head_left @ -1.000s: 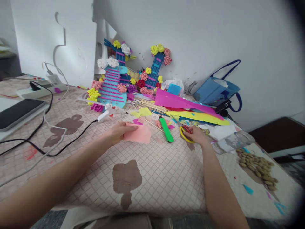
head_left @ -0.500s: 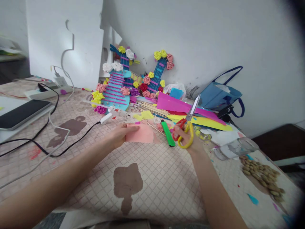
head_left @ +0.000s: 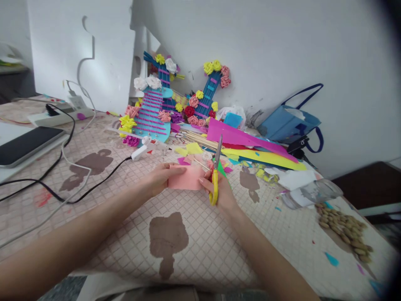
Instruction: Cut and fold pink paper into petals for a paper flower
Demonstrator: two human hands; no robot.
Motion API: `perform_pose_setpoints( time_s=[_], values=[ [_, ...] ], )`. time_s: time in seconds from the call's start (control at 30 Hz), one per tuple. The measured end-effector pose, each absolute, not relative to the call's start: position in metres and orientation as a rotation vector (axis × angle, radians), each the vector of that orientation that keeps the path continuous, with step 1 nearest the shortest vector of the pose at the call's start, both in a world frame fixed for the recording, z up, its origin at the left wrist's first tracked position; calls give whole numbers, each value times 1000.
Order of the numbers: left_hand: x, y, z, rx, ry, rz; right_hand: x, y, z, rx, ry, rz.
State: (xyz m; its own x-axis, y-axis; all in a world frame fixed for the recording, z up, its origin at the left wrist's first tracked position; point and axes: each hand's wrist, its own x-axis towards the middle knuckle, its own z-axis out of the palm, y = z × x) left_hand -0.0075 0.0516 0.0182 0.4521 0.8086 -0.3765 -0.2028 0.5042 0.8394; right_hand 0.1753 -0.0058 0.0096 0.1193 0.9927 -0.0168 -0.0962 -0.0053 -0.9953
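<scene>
My left hand pinches the left edge of a small pink paper piece, holding it just above the quilted tablecloth. My right hand grips scissors with yellow and red handles; their closed blades point up and away. The right hand's fingertips touch the paper's right edge. A green marker lies partly hidden behind the scissors.
Behind lie paper scraps, wooden sticks, pink and yellow sheets, blue flower-decorated crafts, a glue gun with a black cord, a blue bag. A phone and power strip sit left; a glass and nuts right.
My right hand picked up the scissors from the table at the right, lifted them, and carried them left to the pink paper. The left hand kept holding the paper.
</scene>
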Motion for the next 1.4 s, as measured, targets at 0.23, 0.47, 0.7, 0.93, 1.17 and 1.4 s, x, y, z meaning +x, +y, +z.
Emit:
perform_pose_setpoints(
  time_s=[0.23,0.47,0.7,0.93,1.17,1.4],
  values=[
    [-12,55,22,937,840,577,181,-6,5,-1227,-1059,1188],
    [-19,62,20,1112,810,533,182,-5,6,-1221,-1040,1227],
    [-17,62,16,1222,796,498,181,-7,6,-1247,-1010,1253],
    [-18,62,17,1178,835,556,174,-8,8,-1243,-942,1296],
    [-18,63,15,1194,754,531,172,-12,7,-1230,-1054,1299],
    [-24,63,24,1385,524,543,173,-11,7,-1202,-1015,1298]
  ],
)
